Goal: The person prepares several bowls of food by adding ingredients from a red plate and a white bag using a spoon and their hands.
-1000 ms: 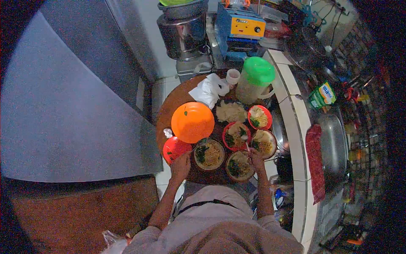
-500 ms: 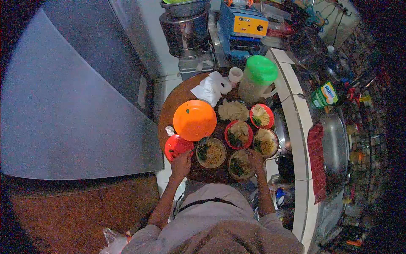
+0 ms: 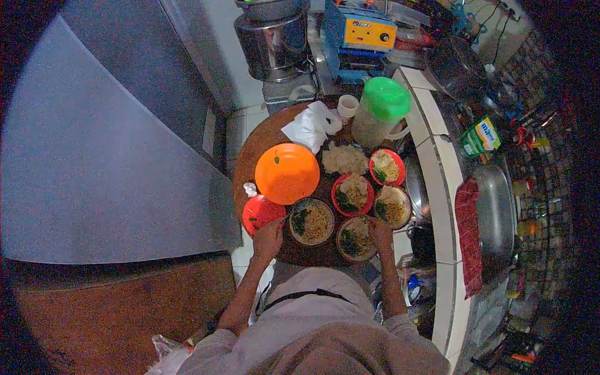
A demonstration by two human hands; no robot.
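Observation:
My left hand (image 3: 269, 240) is closed between the red plate (image 3: 263, 214) and a bowl of noodles and greens (image 3: 312, 222). A thin dark thing seems to be in its fingers, too small to name. My right hand (image 3: 380, 237) grips the right rim of the nearest noodle bowl (image 3: 355, 239), fingers partly hidden. Beyond it stand a red bowl of noodles (image 3: 352, 194), a pale noodle bowl (image 3: 392, 207) and a smaller red bowl (image 3: 387, 167). Pale crackers (image 3: 345, 159) lie behind them.
An orange plate (image 3: 287, 174) with a leaf scrap lies on the round wooden table (image 3: 252, 145). White plastic (image 3: 310, 127), a white cup (image 3: 347, 105) and a green-lidded pitcher (image 3: 382, 111) are at the back. A tiled counter edge (image 3: 442, 181) runs along the right.
The view has shifted slightly. Both hands stay in nearly the same places, with only a small movement of the left fingers near the bowl. The bowls keep their arrangement.

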